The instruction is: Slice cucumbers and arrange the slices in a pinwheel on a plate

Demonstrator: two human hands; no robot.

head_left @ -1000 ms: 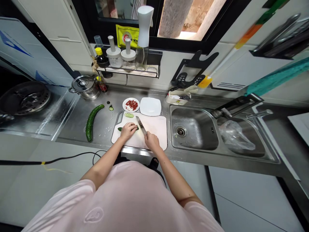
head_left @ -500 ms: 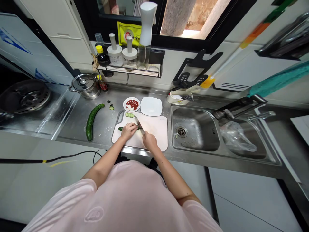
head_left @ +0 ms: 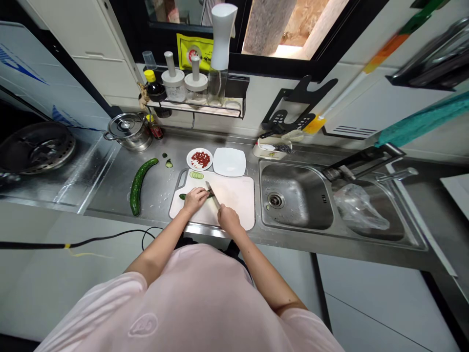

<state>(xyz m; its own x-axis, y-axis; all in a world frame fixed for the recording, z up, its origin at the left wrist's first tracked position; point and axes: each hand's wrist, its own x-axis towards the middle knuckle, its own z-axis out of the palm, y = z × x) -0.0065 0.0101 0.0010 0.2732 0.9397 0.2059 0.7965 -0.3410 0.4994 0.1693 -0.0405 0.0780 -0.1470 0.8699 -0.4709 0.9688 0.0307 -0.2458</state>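
On the white cutting board my left hand is closed over a piece of cucumber, whose dark green end sticks out to the left. My right hand grips a kitchen knife by its handle, the blade pointing away from me and across the cucumber's right end, close to my left fingertips. Several thin cucumber slices lie in a row at the board's far left corner. A whole cucumber rests on the steel counter to the left, with cut-off cucumber ends nearby.
Beyond the board stand a plate of chopped red pieces and a white square plate. To the right is the sink; a lidded pot and a wok are at left. A shelf holds jars and bottles.
My right hand and the knife have shifted slightly toward me and to the right. The left hand stays almost in place on the cucumber.
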